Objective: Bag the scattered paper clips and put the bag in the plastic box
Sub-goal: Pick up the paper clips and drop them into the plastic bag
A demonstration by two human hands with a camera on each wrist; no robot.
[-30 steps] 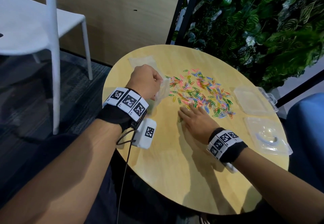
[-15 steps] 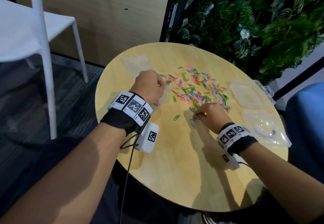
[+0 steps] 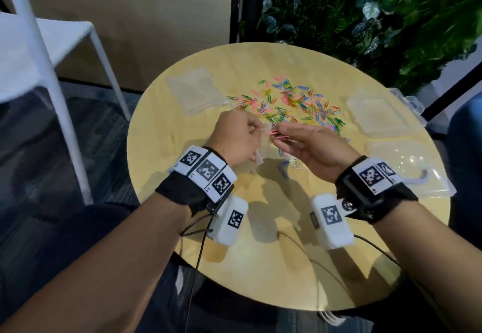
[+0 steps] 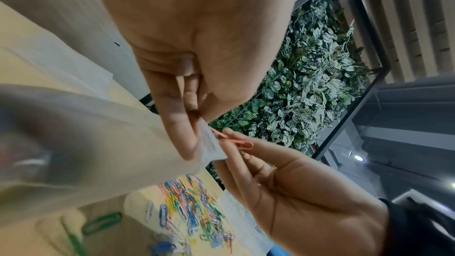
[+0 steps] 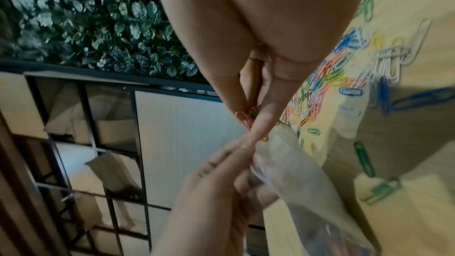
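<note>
Colourful paper clips point(image 3: 294, 100) lie scattered across the far middle of the round wooden table point(image 3: 260, 267). My left hand point(image 3: 257, 130) is raised above the table and pinches the mouth of a clear plastic bag point(image 4: 98, 133), which hangs down under it. My right hand point(image 3: 280, 132) pinches a few pink paper clips point(image 4: 236, 142) between thumb and fingers, right at the bag's mouth. In the right wrist view the clips point(image 5: 246, 122) touch the bag's point(image 5: 295, 172) upper edge. The clear plastic box point(image 3: 383, 116) lies open at the right.
A stack of spare clear bags point(image 3: 195, 92) lies at the table's far left. The box's other clear half point(image 3: 412, 171) sits at the right edge. A few loose clips point(image 3: 289, 165) lie under my hands. A white chair point(image 3: 52, 45) stands left, a plant wall behind.
My right hand left the pile with clips pinched and rose to the bag's mouth. My left hand lifted the bag and moved right to meet it.
</note>
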